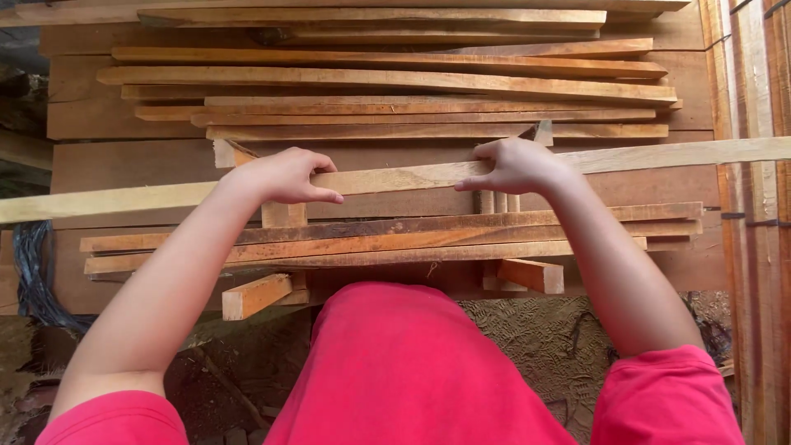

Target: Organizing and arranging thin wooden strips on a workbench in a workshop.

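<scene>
Both my hands grip one long pale wooden slat that runs across the whole view, slightly tilted with its right end higher. My left hand closes over it left of the middle, thumb beneath. My right hand holds it right of the middle. The slat hangs just above a stack of reddish-brown slats lying crosswise on short wooden blocks.
A second pile of long slats lies farther back on wide boards. Upright planks stand along the right edge. Dark cable or tubing lies at the left. Rough ground shows below, with my red shirt over it.
</scene>
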